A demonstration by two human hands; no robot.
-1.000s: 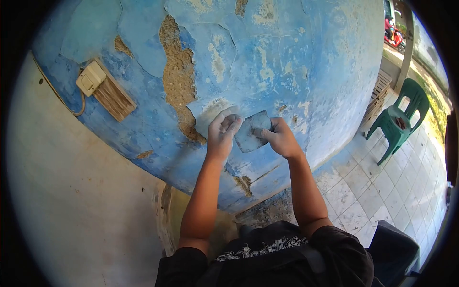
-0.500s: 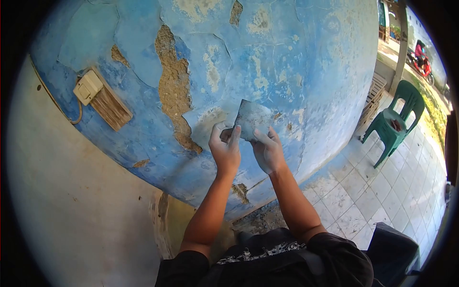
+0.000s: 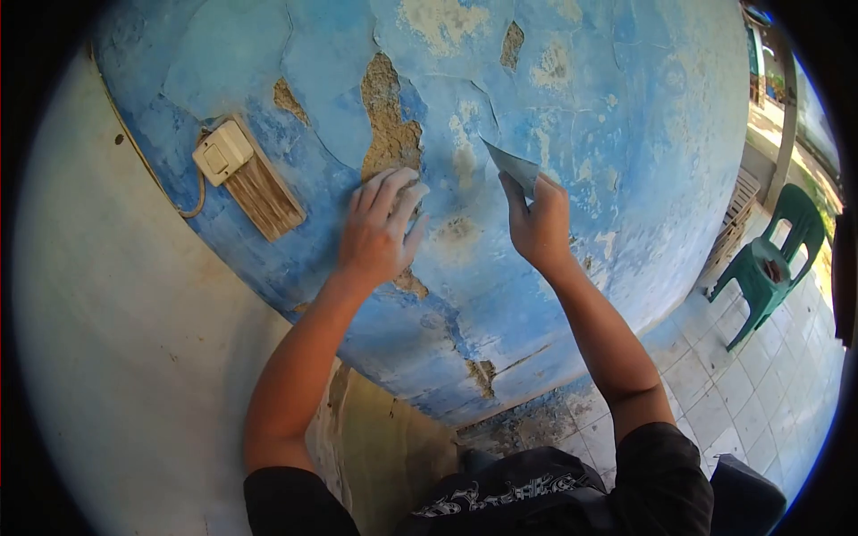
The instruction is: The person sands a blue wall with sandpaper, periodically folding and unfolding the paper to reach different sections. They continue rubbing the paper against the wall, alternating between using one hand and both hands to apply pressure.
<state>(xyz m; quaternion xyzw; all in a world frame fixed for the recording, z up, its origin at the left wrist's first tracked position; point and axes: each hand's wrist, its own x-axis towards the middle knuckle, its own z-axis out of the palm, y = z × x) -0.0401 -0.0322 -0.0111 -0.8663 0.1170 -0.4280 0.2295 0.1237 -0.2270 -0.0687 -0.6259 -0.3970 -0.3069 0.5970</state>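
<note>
My left hand [image 3: 382, 225] lies against the peeling blue wall [image 3: 331, 241] with its fingers spread, over the lower part of a long brown bare patch [image 3: 390, 116]. Nothing shows in that hand. Higher and to its right, my right hand [image 3: 542, 219] pinches a thin grey sheet [image 3: 516, 167] between thumb and fingers. The sheet is seen nearly edge-on, its pointed corner towards the upper left, close to the wall. Pale grey dust coats the fingers of my left hand.
A switch [image 3: 222, 153] on a wooden board [image 3: 265, 194] is fixed to the wall at the left. A green chair [image 3: 770, 263] stands on the tiled floor [image 3: 715, 375] at the right. Broken plaster [image 3: 527, 427] lies along the wall's foot.
My left hand has let go of the sheet and moved left onto the wall. My right hand has moved up and right with the sheet, now turned edge-on. The view has shifted left.
</note>
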